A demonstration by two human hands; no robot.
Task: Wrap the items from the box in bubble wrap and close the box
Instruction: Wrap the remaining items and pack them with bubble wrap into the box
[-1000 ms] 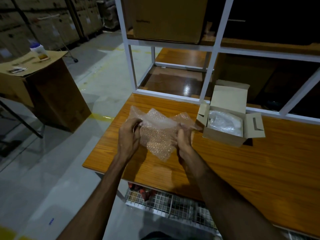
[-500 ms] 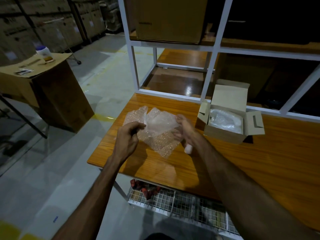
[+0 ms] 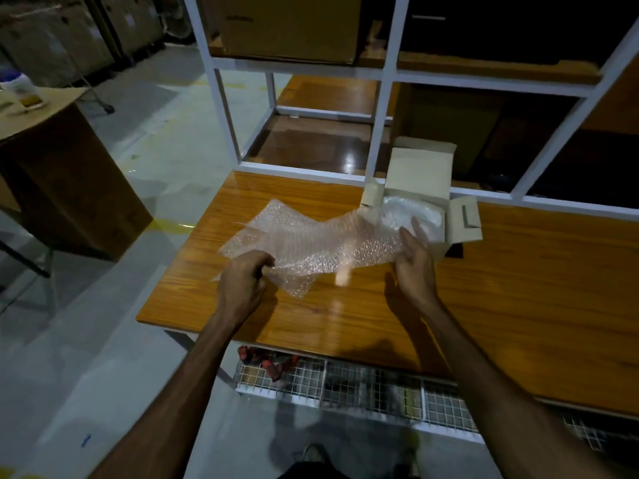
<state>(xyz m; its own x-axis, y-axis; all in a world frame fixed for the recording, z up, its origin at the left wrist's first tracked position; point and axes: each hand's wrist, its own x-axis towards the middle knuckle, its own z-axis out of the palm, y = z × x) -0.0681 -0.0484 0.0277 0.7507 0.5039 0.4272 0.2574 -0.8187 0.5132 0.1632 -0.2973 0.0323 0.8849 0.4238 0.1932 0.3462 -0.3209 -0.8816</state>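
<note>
A sheet of bubble wrap [image 3: 311, 240] is stretched out over the wooden table [image 3: 518, 288]. My left hand [image 3: 242, 288] grips its near left edge with curled fingers. My right hand [image 3: 415, 264] is at the wrap's right end with straight fingers touching it, just in front of the small open cardboard box [image 3: 420, 171]. Inside the box lies a clear plastic-wrapped bundle [image 3: 411, 212]. A small pale object [image 3: 343, 277], blurred, is at the wrap's near edge between my hands.
A white metal shelf frame [image 3: 378, 126] rises behind the table, with a big carton [image 3: 290, 25] on its upper shelf. A wire basket [image 3: 345, 378] hangs under the table's front edge. At the left stands a large cardboard box [image 3: 62, 181] with a bottle [image 3: 20, 89] on top.
The crumpled wrap has been pulled open into a long sheet. My right hand moved right toward the box and its fingers straightened. The small pale object has come away from my right hand.
</note>
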